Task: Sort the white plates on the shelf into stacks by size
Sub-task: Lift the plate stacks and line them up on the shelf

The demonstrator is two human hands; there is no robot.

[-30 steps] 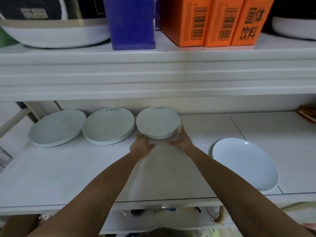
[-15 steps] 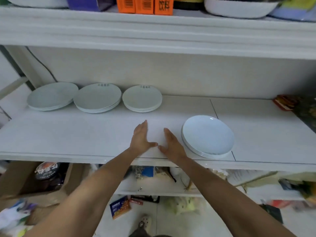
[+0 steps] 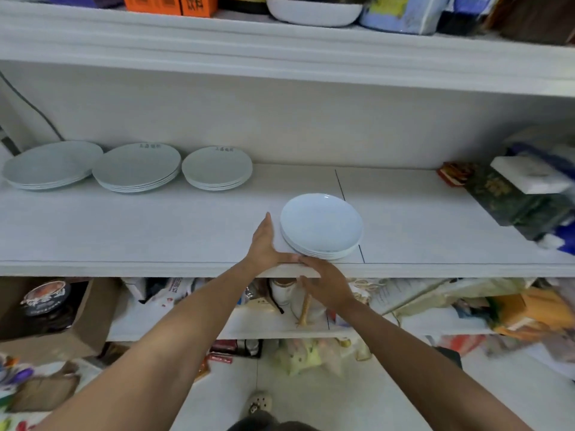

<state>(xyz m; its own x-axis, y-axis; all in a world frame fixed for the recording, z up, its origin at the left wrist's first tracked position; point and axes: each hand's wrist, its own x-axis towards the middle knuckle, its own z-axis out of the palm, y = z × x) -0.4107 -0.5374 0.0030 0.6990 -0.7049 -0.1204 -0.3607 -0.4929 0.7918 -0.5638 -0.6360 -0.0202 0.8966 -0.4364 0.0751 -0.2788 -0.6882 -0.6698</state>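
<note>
Three stacks of white plates line the back of the white shelf: a wide stack at far left, a second stack beside it, and a smaller stack to their right. A fourth stack of deeper white plates sits near the shelf's front edge. My left hand lies flat with its fingers along that stack's left rim. My right hand is at the front edge just below the stack, fingers spread and touching its near rim. Neither hand lifts a plate.
Dark boxes and a white packet crowd the shelf's right end. Orange cartons and a bowl stand on the shelf above. The lower shelf and floor hold a cardboard box, bags and clutter.
Both hands left the small back stack, drew back toward the front edge and shifted right to the deep-plate stack. The camera pulled back and tilted down.
</note>
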